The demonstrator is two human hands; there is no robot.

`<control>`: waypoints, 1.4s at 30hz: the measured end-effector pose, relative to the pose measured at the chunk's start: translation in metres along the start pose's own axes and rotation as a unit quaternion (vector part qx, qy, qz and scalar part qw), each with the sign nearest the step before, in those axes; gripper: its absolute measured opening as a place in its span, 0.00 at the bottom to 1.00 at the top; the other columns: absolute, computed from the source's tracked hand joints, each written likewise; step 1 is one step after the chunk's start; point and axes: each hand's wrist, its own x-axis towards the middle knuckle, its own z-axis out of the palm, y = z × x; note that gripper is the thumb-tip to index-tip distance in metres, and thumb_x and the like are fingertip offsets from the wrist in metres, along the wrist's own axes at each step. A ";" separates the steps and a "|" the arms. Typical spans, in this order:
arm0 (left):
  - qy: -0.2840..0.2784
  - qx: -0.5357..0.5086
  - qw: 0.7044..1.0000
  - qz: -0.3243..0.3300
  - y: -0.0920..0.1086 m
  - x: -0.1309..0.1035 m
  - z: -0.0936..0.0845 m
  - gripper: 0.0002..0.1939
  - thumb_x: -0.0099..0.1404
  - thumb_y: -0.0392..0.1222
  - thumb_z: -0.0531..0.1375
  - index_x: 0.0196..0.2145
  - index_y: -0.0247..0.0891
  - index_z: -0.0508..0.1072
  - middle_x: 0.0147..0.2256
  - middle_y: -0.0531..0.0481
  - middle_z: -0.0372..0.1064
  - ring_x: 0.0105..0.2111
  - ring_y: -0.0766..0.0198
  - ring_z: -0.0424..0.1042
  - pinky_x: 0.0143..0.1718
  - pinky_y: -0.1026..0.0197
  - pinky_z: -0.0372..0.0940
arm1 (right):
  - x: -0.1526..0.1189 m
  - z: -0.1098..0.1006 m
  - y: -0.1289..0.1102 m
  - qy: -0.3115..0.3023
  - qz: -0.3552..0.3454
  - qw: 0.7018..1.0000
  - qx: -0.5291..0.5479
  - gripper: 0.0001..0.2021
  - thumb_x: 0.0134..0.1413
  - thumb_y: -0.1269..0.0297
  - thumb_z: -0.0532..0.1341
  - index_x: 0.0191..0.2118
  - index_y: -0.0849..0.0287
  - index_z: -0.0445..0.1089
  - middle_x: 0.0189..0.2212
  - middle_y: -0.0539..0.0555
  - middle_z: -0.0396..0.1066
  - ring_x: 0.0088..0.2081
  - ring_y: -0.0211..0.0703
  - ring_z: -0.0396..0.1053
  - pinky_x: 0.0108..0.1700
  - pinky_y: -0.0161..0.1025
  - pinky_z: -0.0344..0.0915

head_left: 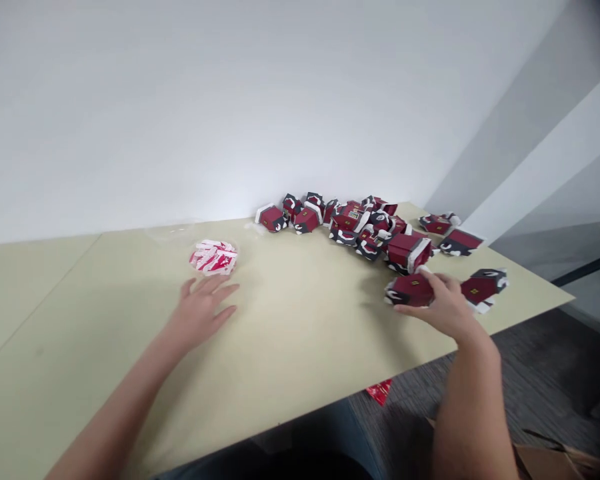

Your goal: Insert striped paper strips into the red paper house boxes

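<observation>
My left hand (203,309) is over the table with its fingers spread and nothing in them. Just beyond its fingertips lies a small pile of red and white strips (214,257). My right hand (447,303) grips a small dark red toy house (411,290) with a black roof and white trim, thumb on the near side and fingers over the far side. Directly right of that hand is another little house (483,287). Beyond it, several similar houses (353,217) lie heaped at odd angles.
The pale yellow table (300,333) stands against a white wall (230,100). Two more houses lie near the table's right edge, one of them a red-sided house (461,241). Clear plastic (173,232) rests by the wall. On the floor are a red packet (380,391) and cardboard (545,461).
</observation>
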 end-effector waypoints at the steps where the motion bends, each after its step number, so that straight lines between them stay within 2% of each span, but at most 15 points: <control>1: -0.008 -0.019 1.000 0.017 0.011 0.002 0.002 0.21 0.67 0.52 0.50 0.55 0.50 0.67 0.60 0.55 0.52 0.60 0.63 0.53 0.70 0.49 0.40 | -0.009 -0.003 -0.017 -0.018 -0.026 0.999 0.034 0.50 0.35 0.37 0.67 0.64 0.57 0.56 0.59 0.68 0.56 0.59 0.66 0.57 0.55 0.57 0.60; 3: -0.028 -0.057 0.997 0.047 0.031 0.004 0.007 0.23 0.67 0.55 0.49 0.56 0.49 0.66 0.60 0.53 0.51 0.60 0.64 0.54 0.69 0.51 0.44 | -0.025 -0.007 -0.052 -0.068 -0.069 0.987 0.125 0.48 0.40 0.39 0.67 0.65 0.53 0.53 0.60 0.62 0.57 0.57 0.59 0.62 0.55 0.53 0.63; 5: -0.048 -0.093 0.992 0.064 0.049 0.004 0.011 0.25 0.68 0.57 0.48 0.59 0.49 0.63 0.60 0.52 0.50 0.60 0.66 0.55 0.69 0.53 0.47 | -0.035 -0.005 -0.081 -0.078 -0.072 0.978 0.179 0.45 0.43 0.42 0.66 0.65 0.52 0.52 0.60 0.61 0.58 0.54 0.56 0.65 0.53 0.51 0.66; 8: -0.054 -0.143 0.986 0.067 0.067 0.002 0.016 0.30 0.67 0.60 0.47 0.63 0.49 0.57 0.61 0.51 0.47 0.61 0.66 0.53 0.69 0.56 0.49 | -0.038 0.016 -0.107 -0.093 -0.089 0.972 0.196 0.46 0.42 0.43 0.67 0.65 0.53 0.53 0.61 0.61 0.56 0.56 0.58 0.62 0.55 0.54 0.64; 11: -0.028 -0.190 0.980 0.049 0.072 0.000 0.017 0.37 0.65 0.64 0.48 0.67 0.45 0.50 0.63 0.48 0.42 0.65 0.65 0.48 0.69 0.59 0.51 | -0.036 0.043 -0.128 -0.189 -0.149 0.946 0.218 0.45 0.43 0.45 0.67 0.66 0.54 0.51 0.62 0.61 0.55 0.59 0.55 0.59 0.58 0.53 0.61; 13: -0.005 -0.215 0.976 0.032 0.068 -0.001 0.018 0.40 0.64 0.64 0.49 0.67 0.43 0.48 0.64 0.47 0.39 0.66 0.64 0.45 0.69 0.61 0.52 | -0.035 0.056 -0.148 -0.237 -0.188 0.927 0.223 0.41 0.49 0.48 0.65 0.66 0.54 0.52 0.61 0.60 0.57 0.59 0.52 0.61 0.57 0.51 0.62; 15: 0.020 -0.234 0.972 0.020 0.060 -0.003 0.022 0.39 0.64 0.62 0.51 0.67 0.44 0.49 0.64 0.47 0.38 0.66 0.65 0.45 0.68 0.63 0.53 | -0.037 0.062 -0.171 -0.251 -0.238 0.918 0.196 0.33 0.56 0.52 0.60 0.65 0.53 0.54 0.60 0.60 0.60 0.58 0.51 0.61 0.57 0.51 0.61; 19: 0.094 -0.250 0.964 0.013 0.036 -0.008 0.037 0.31 0.66 0.56 0.52 0.63 0.42 0.58 0.60 0.47 0.50 0.62 0.72 0.54 0.66 0.66 0.56 | -0.039 0.062 -0.215 -0.255 -0.327 0.902 0.121 0.26 0.65 0.63 0.51 0.67 0.52 0.51 0.59 0.58 0.61 0.58 0.48 0.61 0.57 0.50 0.60; 23: 0.196 -0.211 0.957 0.027 0.008 -0.009 0.048 0.21 0.65 0.52 0.55 0.46 0.32 0.72 0.53 0.46 0.59 0.56 0.74 0.60 0.61 0.69 0.60 | -0.028 0.064 -0.243 -0.259 -0.344 0.899 0.080 0.24 0.68 0.65 0.44 0.67 0.51 0.50 0.58 0.56 0.62 0.56 0.45 0.63 0.55 0.46 0.61; 26: 0.252 -0.151 0.955 0.044 -0.011 -0.007 0.053 0.15 0.63 0.45 0.55 0.31 0.28 0.73 0.50 0.47 0.62 0.53 0.74 0.62 0.58 0.69 0.62 | -0.006 0.076 -0.259 -0.236 -0.340 0.908 0.066 0.22 0.68 0.64 0.44 0.64 0.54 0.56 0.57 0.56 0.64 0.55 0.45 0.64 0.54 0.44 0.61; 29: 0.291 -0.102 0.949 0.062 -0.024 -0.008 0.059 0.12 0.59 0.39 0.54 0.27 0.29 0.74 0.47 0.49 0.65 0.49 0.74 0.63 0.55 0.69 0.63 | 0.023 0.094 -0.281 -0.200 -0.359 0.910 0.057 0.19 0.67 0.66 0.45 0.58 0.55 0.64 0.55 0.55 0.66 0.53 0.44 0.66 0.53 0.41 0.61; 32: 0.307 -0.083 0.946 0.058 -0.029 -0.009 0.066 0.11 0.58 0.38 0.54 0.30 0.33 0.76 0.44 0.50 0.66 0.46 0.75 0.64 0.52 0.69 0.63 | 0.049 0.109 -0.310 -0.183 -0.403 0.897 0.030 0.17 0.65 0.67 0.50 0.55 0.54 0.67 0.53 0.54 0.68 0.53 0.43 0.66 0.53 0.39 0.61; 35: 0.295 -0.088 0.950 0.050 -0.029 -0.010 0.071 0.11 0.55 0.37 0.54 0.31 0.34 0.77 0.43 0.50 0.67 0.45 0.75 0.64 0.50 0.70 0.63 | 0.064 0.116 -0.345 -0.160 -0.462 0.872 -0.010 0.18 0.64 0.68 0.50 0.56 0.53 0.67 0.54 0.54 0.67 0.54 0.43 0.64 0.53 0.39 0.60; 39: 0.285 -0.121 0.950 0.040 -0.029 -0.011 0.076 0.12 0.54 0.37 0.54 0.29 0.33 0.77 0.40 0.48 0.67 0.43 0.77 0.63 0.50 0.72 0.63 | 0.066 0.123 -0.384 -0.130 -0.514 0.845 -0.075 0.18 0.66 0.69 0.48 0.56 0.51 0.66 0.54 0.55 0.67 0.54 0.46 0.63 0.51 0.43 0.59; 42: 0.286 -0.148 0.946 0.035 -0.028 -0.012 0.077 0.13 0.54 0.36 0.53 0.28 0.33 0.77 0.40 0.48 0.67 0.43 0.77 0.63 0.49 0.72 0.63 | 0.061 0.131 -0.397 -0.124 -0.518 0.841 -0.093 0.16 0.65 0.70 0.49 0.50 0.55 0.70 0.50 0.57 0.69 0.51 0.48 0.64 0.51 0.45 0.58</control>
